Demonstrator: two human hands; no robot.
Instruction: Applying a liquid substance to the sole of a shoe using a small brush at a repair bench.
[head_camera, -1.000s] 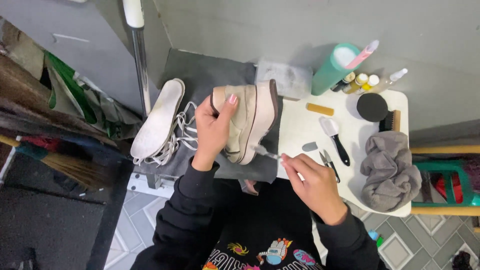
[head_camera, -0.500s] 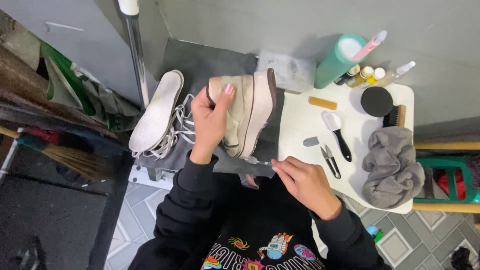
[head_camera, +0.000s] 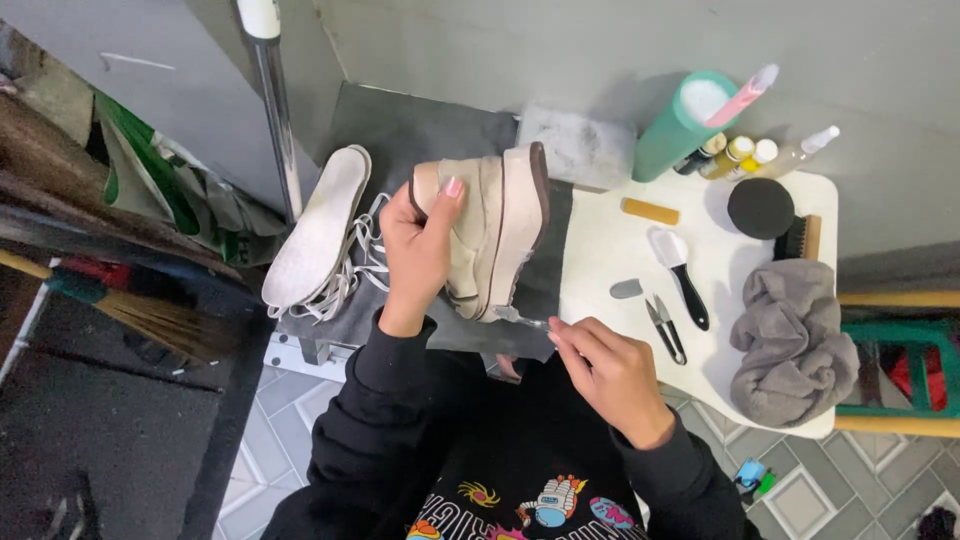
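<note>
Head view: left hand (head_camera: 420, 250) gripped beige suede boot (head_camera: 490, 230); right hand (head_camera: 610, 375) pinched thin metal tool (head_camera: 520, 318) at its sole; insole, laces already out.

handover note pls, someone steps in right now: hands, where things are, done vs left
Left hand: grips the beige shoe, tipped on its side over the dark mat.
Right hand: pinches a thin metal tool, tip at the sole edge.
Nearby: insole and laces lie out on the mat; snips, brush and grey cloth on the white table.
Done: shoe stripped.
Left: likely sole edge; progress unclear.
</note>
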